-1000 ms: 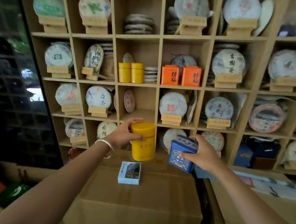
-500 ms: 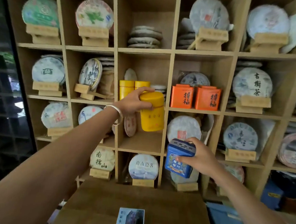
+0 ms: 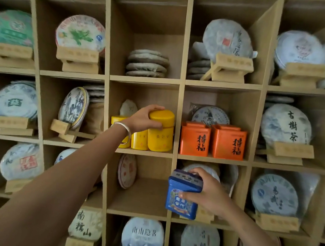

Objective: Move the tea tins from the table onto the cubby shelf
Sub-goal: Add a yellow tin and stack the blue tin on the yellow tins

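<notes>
Yellow tin (image 3: 160, 131) upright on cubby shelf (image 3: 144, 80), middle compartment, beside two matching yellow tins (image 3: 139, 140); lid gripped by left hand (image 3: 142, 119), fingers curled around it. Blue tin (image 3: 183, 195) held tilted in right hand (image 3: 209, 194), fingers clasping its sides, before lower compartment. Orange tins (image 3: 212, 140) in adjacent compartment.

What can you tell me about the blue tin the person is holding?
The blue tin is a boxy, shiny container that looks like metal, with a darker blue lid and a colourful printed label on its front; the writing is too blurred to read. It is tilted a little, lid leaning left, and held in the air in front of the shelf, not resting on any board. The right hand grips it, fingers over the lid and thumb on the front.
</notes>
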`<action>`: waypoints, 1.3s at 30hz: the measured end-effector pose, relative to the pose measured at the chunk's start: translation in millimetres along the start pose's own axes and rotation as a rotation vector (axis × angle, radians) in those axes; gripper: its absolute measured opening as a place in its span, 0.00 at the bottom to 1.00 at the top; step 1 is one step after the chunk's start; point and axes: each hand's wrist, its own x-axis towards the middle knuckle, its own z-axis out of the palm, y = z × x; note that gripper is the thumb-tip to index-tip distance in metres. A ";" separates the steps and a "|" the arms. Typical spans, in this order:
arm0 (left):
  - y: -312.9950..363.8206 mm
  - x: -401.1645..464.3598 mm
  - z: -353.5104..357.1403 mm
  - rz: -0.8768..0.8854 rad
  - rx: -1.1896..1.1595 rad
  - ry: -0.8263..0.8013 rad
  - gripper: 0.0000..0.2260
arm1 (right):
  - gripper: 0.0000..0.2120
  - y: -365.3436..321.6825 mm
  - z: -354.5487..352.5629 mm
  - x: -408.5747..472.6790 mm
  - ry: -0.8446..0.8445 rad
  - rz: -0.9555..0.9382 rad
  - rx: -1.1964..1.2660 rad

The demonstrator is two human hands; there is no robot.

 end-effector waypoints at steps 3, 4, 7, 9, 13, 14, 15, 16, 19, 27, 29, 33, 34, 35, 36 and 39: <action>7.1 20.5 -2.8 0.060 0.066 -0.038 0.29 | 0.25 4.3 2.4 8.8 0.006 0.018 0.002; 9.0 26.5 -3.4 0.075 0.088 -0.053 0.28 | 0.25 5.0 2.8 10.9 0.006 0.023 -0.004; 11.2 42.3 -3.7 0.099 0.125 -0.113 0.28 | 0.26 5.2 4.7 16.2 0.019 0.037 -0.008; 9.0 50.0 -5.5 0.110 0.150 -0.152 0.27 | 0.26 3.8 6.5 18.6 0.022 0.036 -0.021; -5.5 60.5 -13.0 0.081 0.132 -0.194 0.28 | 0.28 0.3 11.6 20.6 0.008 0.046 -0.029; -9.3 62.8 -13.9 0.075 0.129 -0.202 0.28 | 0.28 -0.9 13.3 20.9 0.006 0.047 -0.030; -12.5 65.3 -14.1 0.072 0.131 -0.211 0.29 | 0.29 -2.1 15.1 21.3 0.004 0.049 -0.029; -15.1 67.5 -13.8 0.069 0.139 -0.220 0.29 | 0.30 -3.5 16.9 21.9 0.003 0.051 -0.026; -21.7 74.6 -12.0 0.057 0.193 -0.235 0.34 | 0.30 -7.3 21.9 23.3 0.000 0.046 -0.026; -37.2 88.9 -8.3 0.049 0.337 -0.316 0.34 | 0.28 -8.1 30.0 27.3 -0.005 0.029 -0.038; -39.0 91.3 -7.5 0.062 0.379 -0.319 0.35 | 0.28 -6.7 32.5 28.8 -0.009 0.027 -0.035; -40.3 94.6 -7.9 0.065 0.467 -0.351 0.36 | 0.28 -2.8 38.9 32.3 -0.020 0.027 -0.044; -41.0 95.6 -8.2 0.062 0.480 -0.359 0.36 | 0.28 -1.9 40.6 33.2 -0.026 0.029 -0.047; -41.5 96.7 -8.7 0.058 0.486 -0.365 0.36 | 0.28 -1.2 42.3 34.2 -0.031 0.033 -0.047; -41.7 97.7 -8.9 0.054 0.489 -0.372 0.36 | 0.28 -0.5 43.9 34.9 -0.035 0.037 -0.045; -40.9 99.6 -9.9 0.040 0.511 -0.408 0.35 | 0.28 0.3 47.5 36.9 -0.043 0.036 -0.046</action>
